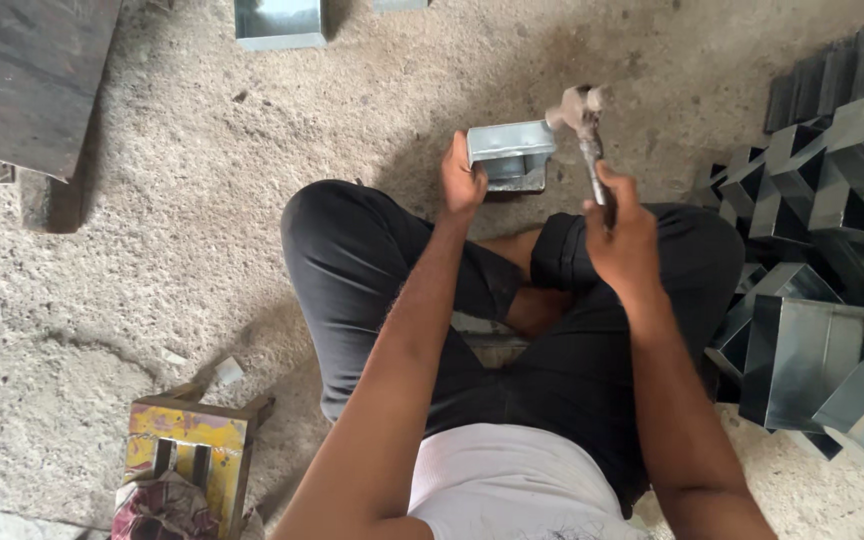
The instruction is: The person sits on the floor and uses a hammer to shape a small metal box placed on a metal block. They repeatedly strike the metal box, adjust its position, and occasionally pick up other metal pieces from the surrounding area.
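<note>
small folded sheet-metal box (pixel 512 155) | shiny grey, on its side, upper centre | hammer (pixel 584 125) raised, head blurred, just right

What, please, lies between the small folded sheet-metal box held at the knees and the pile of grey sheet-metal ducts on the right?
In the head view, the right hand with its hammer lies between the box and the pile, above bare concrete floor.

Head camera looks steeply down, close over the lap and floor (pixel 202 230).

L hand (pixel 462 183) curled, braced; R hand (pixel 620 235) fist grip, raised.
</note>
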